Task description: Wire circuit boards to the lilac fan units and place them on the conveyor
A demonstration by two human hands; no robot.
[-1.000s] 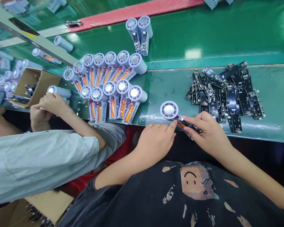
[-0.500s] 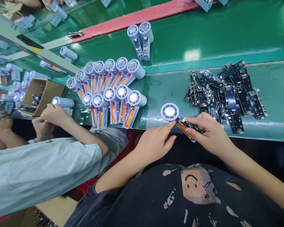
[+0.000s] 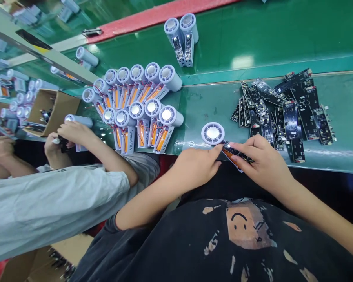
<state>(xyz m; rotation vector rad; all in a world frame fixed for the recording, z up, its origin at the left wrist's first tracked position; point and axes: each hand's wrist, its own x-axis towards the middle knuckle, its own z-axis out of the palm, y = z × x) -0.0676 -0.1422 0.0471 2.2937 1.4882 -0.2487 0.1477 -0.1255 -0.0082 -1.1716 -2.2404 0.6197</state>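
Centrally, at the near edge of the green tabletop (image 3: 206, 102), I see the step in hand: the right hand (image 3: 261, 164), curled half shut, pinches a black circuit board (image 3: 238, 155) carrying an orange battery (image 3: 228, 154). The board's end lies just beside a white fan head (image 3: 212, 133). The left hand (image 3: 195, 166), loosely open, holds nothing; its fingertips (image 3: 219, 147) reach the board's end. Toward the far-right, a pile of loose boards (image 3: 282, 113); leftward, rows of Speed FAN units (image 3: 141, 105) and a co-worker's hands (image 3: 73, 133).
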